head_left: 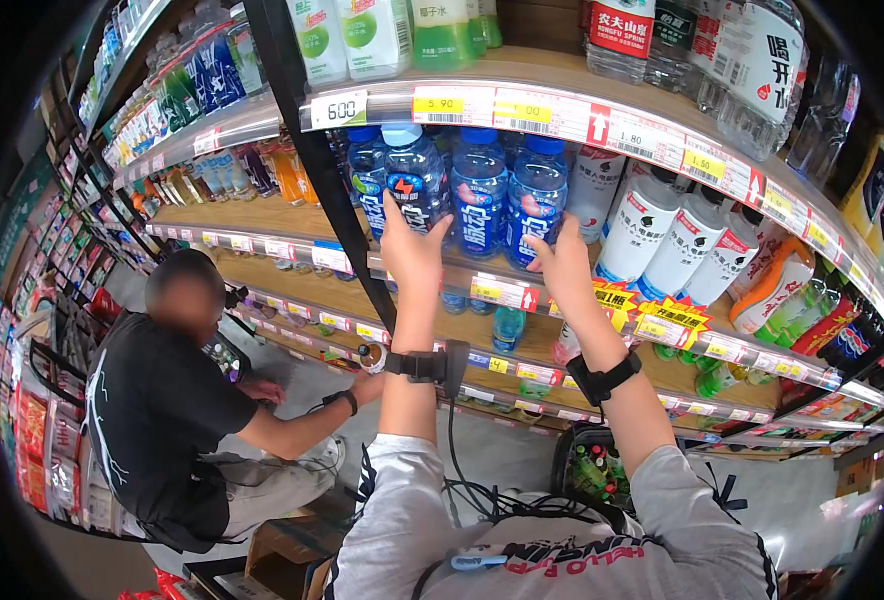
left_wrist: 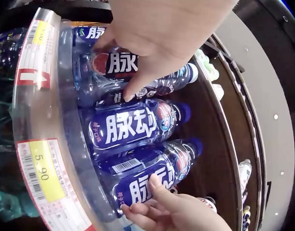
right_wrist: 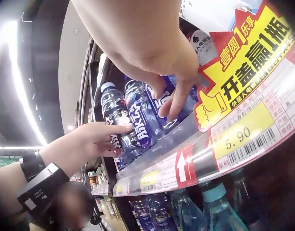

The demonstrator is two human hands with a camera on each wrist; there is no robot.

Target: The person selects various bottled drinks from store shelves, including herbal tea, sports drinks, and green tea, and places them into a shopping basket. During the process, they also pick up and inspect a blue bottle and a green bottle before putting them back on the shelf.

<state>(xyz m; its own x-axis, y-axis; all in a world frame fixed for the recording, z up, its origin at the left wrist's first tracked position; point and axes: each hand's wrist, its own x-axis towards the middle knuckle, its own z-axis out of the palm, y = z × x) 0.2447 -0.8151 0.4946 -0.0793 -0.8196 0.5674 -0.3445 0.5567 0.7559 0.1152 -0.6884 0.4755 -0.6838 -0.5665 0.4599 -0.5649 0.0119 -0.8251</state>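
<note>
Both hands are at a shelf row of blue-capped drink bottles. My left hand grips the lower part of a bottle with a dark label and pale blue cap, thumb on its right side. In the left wrist view, the thumb and fingers of that hand straddle the dark label. My right hand holds the rightmost blue-labelled bottle, thumb and fingertips against its label. Between them stands another blue-labelled bottle, untouched. All these bottles stand upright behind the clear shelf lip.
White-labelled bottles stand to the right, behind yellow promotion cards. An upper shelf edge with price tags runs close above the caps. A person in black crouches at left. A dark basket of bottles sits below.
</note>
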